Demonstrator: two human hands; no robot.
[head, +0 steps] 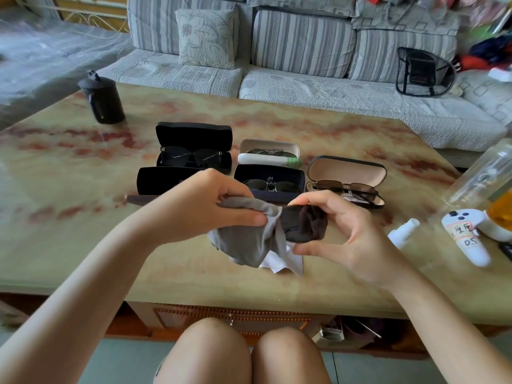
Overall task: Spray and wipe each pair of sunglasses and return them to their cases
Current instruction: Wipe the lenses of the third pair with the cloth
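Above the knees (243, 353), the right hand (343, 234) pinches the sunglasses (302, 227) between fingertips (300, 249) so the left hand (221, 206), gripping the cloth (243, 242), apparently wipes them.

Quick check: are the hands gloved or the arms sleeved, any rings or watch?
No. The left hand and right hand are bare: no gloves, rings, watch or bracelet. No sleeve shows either, right up to the frame's edge.
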